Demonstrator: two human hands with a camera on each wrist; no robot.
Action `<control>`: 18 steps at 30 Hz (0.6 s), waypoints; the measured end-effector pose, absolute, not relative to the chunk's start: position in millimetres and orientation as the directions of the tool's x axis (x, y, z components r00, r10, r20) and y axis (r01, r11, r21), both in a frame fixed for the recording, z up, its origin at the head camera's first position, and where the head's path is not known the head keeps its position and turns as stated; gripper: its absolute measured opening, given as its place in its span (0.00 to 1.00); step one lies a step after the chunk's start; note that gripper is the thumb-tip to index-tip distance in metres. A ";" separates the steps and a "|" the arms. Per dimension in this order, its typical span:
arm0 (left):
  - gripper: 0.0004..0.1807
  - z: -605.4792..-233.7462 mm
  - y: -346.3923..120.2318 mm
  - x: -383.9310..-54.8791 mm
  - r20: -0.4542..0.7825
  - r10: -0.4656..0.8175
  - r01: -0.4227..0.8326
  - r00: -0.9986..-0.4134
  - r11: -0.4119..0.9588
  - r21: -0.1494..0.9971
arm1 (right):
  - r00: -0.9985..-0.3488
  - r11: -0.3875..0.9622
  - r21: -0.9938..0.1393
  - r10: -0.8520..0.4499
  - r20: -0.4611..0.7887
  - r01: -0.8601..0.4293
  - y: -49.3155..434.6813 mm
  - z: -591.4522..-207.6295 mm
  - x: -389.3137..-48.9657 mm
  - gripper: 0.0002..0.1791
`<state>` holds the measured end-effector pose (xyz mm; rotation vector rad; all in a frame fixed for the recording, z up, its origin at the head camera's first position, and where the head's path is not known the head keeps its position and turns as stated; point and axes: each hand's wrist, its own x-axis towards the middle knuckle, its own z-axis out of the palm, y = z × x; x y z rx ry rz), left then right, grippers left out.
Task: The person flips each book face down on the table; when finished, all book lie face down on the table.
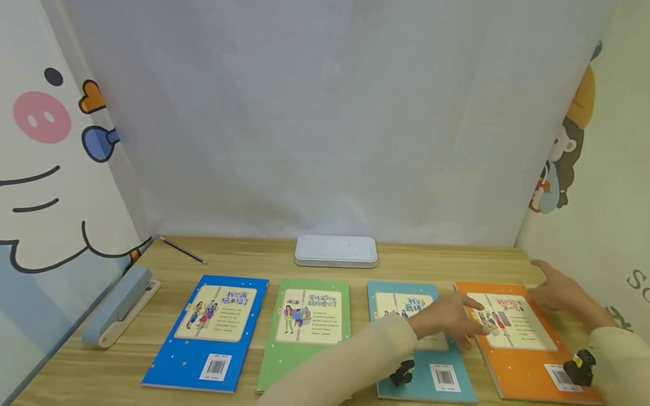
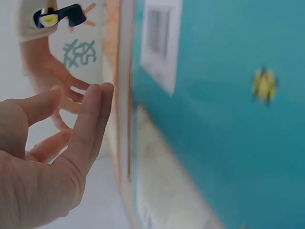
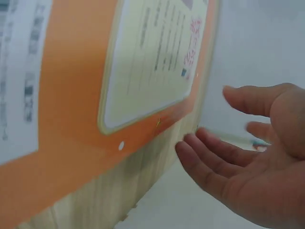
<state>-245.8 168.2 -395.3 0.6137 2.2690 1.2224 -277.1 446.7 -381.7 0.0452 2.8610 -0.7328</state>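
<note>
An orange book (image 1: pixel 523 366) lies back cover up on the right, with a pale panel and a barcode. My left hand (image 1: pixel 447 317) is over the teal book (image 1: pixel 413 383), its fingers spread toward the orange book's left edge. In the left wrist view, the fingers of my left hand (image 2: pixel 57 148) are fairly straight and hold nothing. Beside the orange book's right edge is my right hand (image 1: pixel 561 293). Seen from the right wrist, my right hand (image 3: pixel 252 162) has parted, relaxed fingers with nothing in them, close to the orange cover (image 3: pixel 71 90).
A green book (image 1: pixel 271 361) and a blue book (image 1: pixel 175 361) complete the row to the left. A blue-grey stapler (image 1: pixel 119 307) stands at the far left, with a pencil (image 1: pixel 183 250) behind it. At the back lies a white case (image 1: pixel 335 251), before a pale curtain (image 1: pixel 325 124).
</note>
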 end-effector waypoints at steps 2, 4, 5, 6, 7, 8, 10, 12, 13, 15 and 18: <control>0.28 -387.2 160.6 -250.4 -0.174 0.575 0.187 -0.800 0.514 0.837 | -0.995 0.910 -0.415 -0.032 -0.099 0.012 438.2 -380.3 -278.6 0.47; 0.29 -379.9 151.3 -255.4 -0.137 0.547 0.216 -0.826 0.532 0.819 | -0.998 0.929 -0.367 -0.066 -0.020 -0.055 426.8 -379.5 -279.6 0.47; 0.29 -376.8 145.6 -258.5 -0.119 0.533 0.228 -0.838 0.540 0.810 | -0.997 0.930 -0.360 -0.083 0.006 -0.079 419.8 -379.9 -280.2 0.46; 0.29 -373.8 139.6 -261.8 -0.100 0.514 0.244 -0.852 0.559 0.793 | -0.995 0.929 -0.357 -0.096 0.025 -0.099 411.8 -380.1 -280.8 0.46; 0.29 -371.0 133.1 -265.5 -0.076 0.496 0.259 -0.865 0.571 0.779 | -0.992 0.929 -0.349 -0.115 0.048 -0.124 403.8 -380.1 -281.9 0.45; 0.29 -368.3 125.6 -269.8 -0.046 0.484 0.285 -0.874 0.586 0.758 | -0.988 0.927 -0.343 -0.135 0.073 -0.152 395.5 -379.9 -282.9 0.44; 0.27 -363.2 109.9 -277.6 0.010 0.452 0.322 -0.892 0.621 0.715 | -0.978 0.920 -0.336 -0.175 0.113 -0.204 379.7 -378.8 -284.8 0.42; 0.26 -359.1 92.2 -285.5 0.065 0.420 0.348 -0.905 0.644 0.682 | -0.968 0.913 -0.328 -0.206 0.142 -0.242 364.0 -376.8 -286.4 0.40; 0.25 -357.5 82.7 -289.2 0.090 0.402 0.353 -0.911 0.647 0.676 | -0.964 0.909 -0.327 -0.218 0.153 -0.257 356.6 -375.9 -287.1 0.40; 0.24 -356.6 64.1 -295.8 0.141 0.364 0.363 -0.921 0.667 0.650 | -0.961 0.900 -0.340 -0.232 0.153 -0.271 342.9 -374.9 -287.6 0.39; 0.22 -359.4 38.0 -304.4 0.210 0.308 0.371 -0.928 0.711 0.597 | -0.961 0.893 -0.359 -0.235 0.147 -0.273 324.1 -374.6 -286.5 0.39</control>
